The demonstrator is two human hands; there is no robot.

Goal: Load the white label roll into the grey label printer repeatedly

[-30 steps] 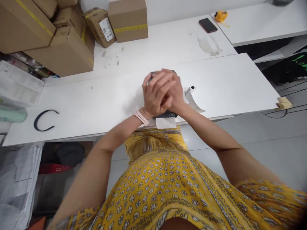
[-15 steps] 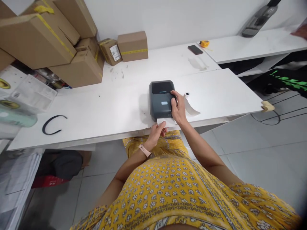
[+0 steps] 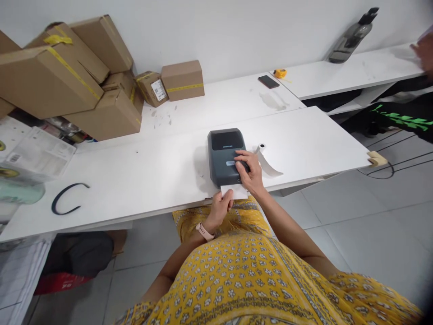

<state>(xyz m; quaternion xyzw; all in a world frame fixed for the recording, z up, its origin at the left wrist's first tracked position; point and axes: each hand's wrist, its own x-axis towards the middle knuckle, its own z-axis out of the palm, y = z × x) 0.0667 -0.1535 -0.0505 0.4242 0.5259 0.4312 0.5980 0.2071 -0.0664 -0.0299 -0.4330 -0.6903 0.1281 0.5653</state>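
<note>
A dark grey label printer (image 3: 219, 162) stands near the front edge of the white table. White label paper (image 3: 238, 191) sticks out of its front, and my left hand (image 3: 220, 207) pinches the paper between thumb and fingers. My right hand (image 3: 250, 171) grips the printer's right side, with its fingers curled over the top beside the small light window (image 3: 230, 163). To the right of the printer lies a small paper roll (image 3: 261, 147) with a curled white strip (image 3: 269, 167) trailing from it.
Cardboard boxes (image 3: 115, 113) are stacked at the back left. A black headband (image 3: 62, 198) lies at the left. Toward the back right are a phone (image 3: 268, 81), a yellow tape measure (image 3: 280, 73) and a bottle (image 3: 352, 40). Another person's hand (image 3: 424, 52) shows at the right edge.
My right fingers have shifted from the printer's upper right edge toward the light window. My left hand still pinches the paper. The view has tilted slightly, and another person's hand has appeared at right.
</note>
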